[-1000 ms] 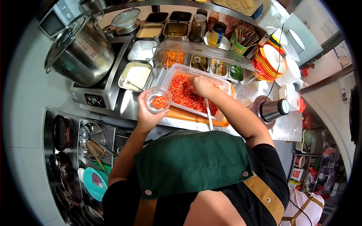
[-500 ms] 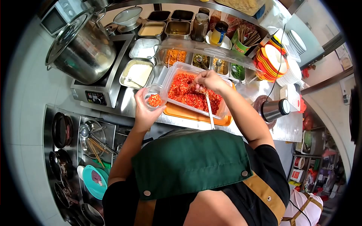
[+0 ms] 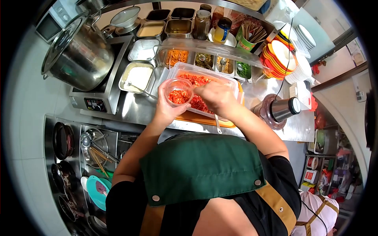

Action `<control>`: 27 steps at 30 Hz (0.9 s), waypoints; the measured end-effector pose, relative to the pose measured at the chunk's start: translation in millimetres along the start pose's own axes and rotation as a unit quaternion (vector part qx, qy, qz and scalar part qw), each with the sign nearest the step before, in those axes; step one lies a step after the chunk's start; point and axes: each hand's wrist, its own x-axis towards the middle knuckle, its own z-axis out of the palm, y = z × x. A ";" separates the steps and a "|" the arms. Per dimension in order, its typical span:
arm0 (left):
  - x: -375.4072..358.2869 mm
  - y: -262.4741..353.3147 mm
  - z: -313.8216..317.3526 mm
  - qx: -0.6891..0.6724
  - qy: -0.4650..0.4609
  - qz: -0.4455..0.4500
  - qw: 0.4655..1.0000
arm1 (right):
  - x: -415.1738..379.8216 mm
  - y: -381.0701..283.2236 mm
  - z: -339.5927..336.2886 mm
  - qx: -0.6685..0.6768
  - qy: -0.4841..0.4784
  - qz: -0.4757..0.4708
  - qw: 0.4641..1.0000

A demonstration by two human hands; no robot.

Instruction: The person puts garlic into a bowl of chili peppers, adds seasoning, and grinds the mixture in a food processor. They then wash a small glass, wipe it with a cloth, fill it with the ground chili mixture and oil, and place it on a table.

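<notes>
My left hand (image 3: 167,107) is wrapped around a clear plastic cup (image 3: 186,85), which is partly filled with chopped red chili (image 3: 178,96). Beneath and behind the cup lies a clear plastic tub (image 3: 232,87) of the same chopped chili (image 3: 197,80). My right hand (image 3: 214,97) is over the tub, just right of the cup. It looks closed, smeared by motion, and whatever its fingers hold is hidden. A pale handle (image 3: 218,124) sticks out over the tub's front edge, below my right hand. An orange tray (image 3: 204,121) sits under the tub.
Left of the tub stand a metal pan of white powder (image 3: 140,74) and a large pot (image 3: 80,55) on an induction cooker (image 3: 94,103). Behind are topping containers (image 3: 177,57) under a clear lid. To the right are a small blender (image 3: 281,110) and stacked plates (image 3: 279,59). Another person (image 3: 315,212) is at lower right.
The cup in my left hand has moved right, over the tub's left side, and shows more chili in it. My right hand has come up out of the chili, closer to the cup.
</notes>
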 end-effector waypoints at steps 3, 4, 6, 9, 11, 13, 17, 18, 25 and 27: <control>-3.8 -2.0 -5.9 -0.052 0.001 -0.004 0.999 | 6.2 15.6 -6.3 -0.006 0.010 0.051 0.999; -6.2 -6.2 -10.4 -0.049 0.009 -0.011 0.999 | 8.5 23.7 -3.6 -0.012 0.020 0.090 0.996; -11.6 -9.1 -19.7 -0.044 0.016 -0.018 0.999 | 4.8 52.2 18.6 0.004 -0.005 0.141 0.990; -22.4 -9.6 -32.6 -0.144 0.050 -0.078 0.985 | -11.2 105.2 71.1 -0.067 -0.113 0.201 0.971; -28.4 -16.7 -45.2 -0.099 0.062 -0.062 0.991 | -18.6 130.0 102.9 -0.107 -0.189 0.185 0.958; -33.9 -16.2 -54.9 -0.051 0.090 -0.054 0.993 | -10.3 119.4 108.3 -0.061 -0.243 0.214 0.944; -43.7 -7.3 -63.2 -0.073 0.118 -0.082 0.987 | -7.2 113.4 108.7 0.108 -0.306 0.354 0.877; -45.1 -10.2 -65.1 -0.074 0.119 -0.082 0.987 | -7.2 114.9 105.7 0.195 -0.311 0.444 0.817; -35.1 -5.5 -56.7 0.040 0.106 -0.047 0.992 | -3.2 112.3 59.6 0.360 -0.214 0.543 0.727; -28.8 -6.0 -48.8 0.049 0.108 -0.034 0.992 | 5.6 96.8 31.9 0.351 -0.176 0.546 0.740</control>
